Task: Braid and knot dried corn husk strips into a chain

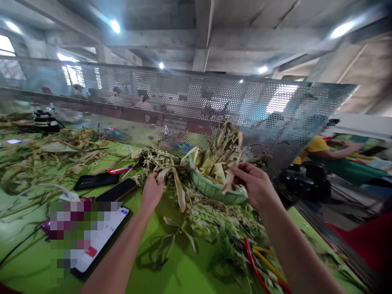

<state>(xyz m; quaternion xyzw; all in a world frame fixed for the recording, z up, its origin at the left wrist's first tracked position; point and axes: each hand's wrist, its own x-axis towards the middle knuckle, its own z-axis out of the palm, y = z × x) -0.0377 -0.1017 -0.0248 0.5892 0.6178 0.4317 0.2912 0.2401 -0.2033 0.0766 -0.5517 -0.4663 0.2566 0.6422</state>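
My left hand [153, 190] is closed, its fingertips pinching a pale strip of dried husk [180, 192] that hangs down to the right. My right hand [255, 183] pinches another dried husk piece [227, 182] at the front right of a green plastic basket [202, 189]. Inside the basket lies a heap of dry, yellowish husks [219, 153]. Beyond my left fingers is a tangled pile of plant scraps [156, 160]. A thin forked dry stalk [176, 230] lies on the green tabletop [186, 273] between my forearms.
Red-handled scissors [118, 170], dark phones [118, 190] and a lit phone [105, 237] lie left. Tools with red handles [254, 261] and yellow handles [272, 263] rest near my right forearm. A perforated metal screen [171, 106] spans the back. A yellow-sleeved person [317, 145] sits right.
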